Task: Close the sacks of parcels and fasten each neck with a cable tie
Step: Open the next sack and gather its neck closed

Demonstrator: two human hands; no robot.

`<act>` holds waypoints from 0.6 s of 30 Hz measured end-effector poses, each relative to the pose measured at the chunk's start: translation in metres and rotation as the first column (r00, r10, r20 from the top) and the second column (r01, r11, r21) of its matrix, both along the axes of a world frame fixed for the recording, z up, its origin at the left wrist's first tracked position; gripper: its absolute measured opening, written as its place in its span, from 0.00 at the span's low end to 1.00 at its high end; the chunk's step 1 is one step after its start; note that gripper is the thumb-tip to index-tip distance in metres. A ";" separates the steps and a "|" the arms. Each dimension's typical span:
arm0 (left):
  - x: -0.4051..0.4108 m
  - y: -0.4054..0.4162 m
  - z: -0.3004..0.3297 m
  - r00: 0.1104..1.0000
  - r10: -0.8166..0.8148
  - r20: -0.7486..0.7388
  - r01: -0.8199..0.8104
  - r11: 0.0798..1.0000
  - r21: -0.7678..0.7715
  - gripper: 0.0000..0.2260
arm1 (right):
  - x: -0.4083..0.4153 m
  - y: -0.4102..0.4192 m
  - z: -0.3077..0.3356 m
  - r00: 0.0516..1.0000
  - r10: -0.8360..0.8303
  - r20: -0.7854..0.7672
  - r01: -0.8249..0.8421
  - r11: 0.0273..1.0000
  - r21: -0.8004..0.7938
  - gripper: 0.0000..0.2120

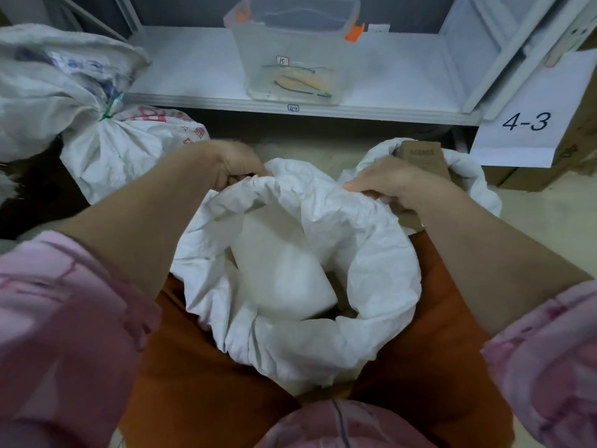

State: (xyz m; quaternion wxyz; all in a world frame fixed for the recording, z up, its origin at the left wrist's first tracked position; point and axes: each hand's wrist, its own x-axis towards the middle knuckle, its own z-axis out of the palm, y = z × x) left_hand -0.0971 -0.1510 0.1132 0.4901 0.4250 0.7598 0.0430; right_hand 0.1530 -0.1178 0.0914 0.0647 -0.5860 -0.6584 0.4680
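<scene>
Left hand: the left hand is gripping the far left part of the rim of the open sack, its fingers curling over the crumpled white edge.
Right hand: the right hand is clutching the far right part of the same rim, fingers folding down over the fabric; the two hands are sitting well apart, one at each side of the mouth.
Open sack: it is standing on the floor between the person's knees, in orange trousers, with its mouth gaping wide and its rim rolled outward.
Parcel: a white parcel is lying tilted inside the sack, filling most of the opening.
Second sack: another white sack is standing just behind the right hand, its mouth also open, with a brown box poking up out of it.
Tied sacks: at the left, a printed sack is lying on the floor with its neck bunched and fastened by a green cable tie; a further sack is resting against it.
Shelf: a white shelf is running across the back, carrying a clear plastic bin with orange clips; loose cable ties are lying in its bottom.
Sign: a sheet reading 4-3 is hanging at the right, in front of a cardboard carton.
Sleeves: pink sleeves are showing, pushed up both forearms.
</scene>
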 end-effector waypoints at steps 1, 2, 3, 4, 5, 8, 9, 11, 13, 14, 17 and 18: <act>0.003 0.002 -0.002 0.999 0.004 -0.035 -0.004 1.000 0.003 0.14 | -0.007 0.000 0.005 0.991 -0.028 0.127 0.004 0.983 0.186 0.10; 0.006 0.004 -0.002 0.999 0.013 -0.044 -0.013 1.000 0.000 0.13 | -0.016 -0.003 0.011 0.984 -0.075 0.164 0.010 0.931 0.364 0.08; 0.008 0.006 -0.001 0.999 0.023 -0.035 -0.023 1.000 -0.009 0.12 | -0.027 -0.011 0.017 0.988 -0.074 0.138 -0.002 0.876 0.482 0.06; 0.010 0.007 -0.001 0.999 0.032 -0.013 -0.033 0.999 -0.022 0.11 | -0.038 -0.023 0.021 0.994 -0.010 0.109 -0.052 0.837 0.545 0.07; 0.012 0.008 0.001 0.999 0.045 0.020 -0.044 0.998 -0.036 0.11 | -0.050 -0.036 0.023 0.989 0.093 0.115 -0.142 0.808 0.572 0.07; 0.015 0.006 0.003 0.993 0.058 0.102 -0.054 0.997 -0.048 0.09 | -0.073 -0.060 0.011 0.947 0.246 0.209 -0.323 0.709 0.627 0.05; 0.014 0.004 0.002 0.991 0.057 0.125 -0.052 0.998 -0.042 0.09 | -0.078 -0.060 0.008 0.944 0.222 0.243 -0.329 0.679 0.657 0.10; 0.009 0.000 -0.002 0.983 0.063 0.173 -0.062 0.998 -0.013 0.09 | -0.083 -0.056 0.005 0.937 0.190 0.293 -0.343 0.654 0.674 0.14; 0.011 -0.005 0.000 0.989 0.068 0.134 -0.074 0.996 0.043 0.12 | -0.087 -0.048 0.002 0.925 0.182 0.334 -0.363 0.687 0.629 0.11; 0.013 -0.008 0.003 0.999 0.044 0.024 -0.046 0.992 0.116 0.13 | -0.088 -0.043 0.000 0.926 0.176 0.333 -0.352 0.719 0.599 0.10; 0.020 -0.023 0.009 0.895 0.061 -0.443 0.144 0.899 0.414 0.14 | -0.084 -0.023 -0.004 0.969 0.129 0.210 -0.216 0.856 0.471 0.07; 0.022 -0.031 0.009 0.852 0.098 -0.514 0.189 0.859 0.477 0.15 | -0.081 -0.013 -0.004 0.978 0.119 0.174 -0.182 0.892 0.414 0.06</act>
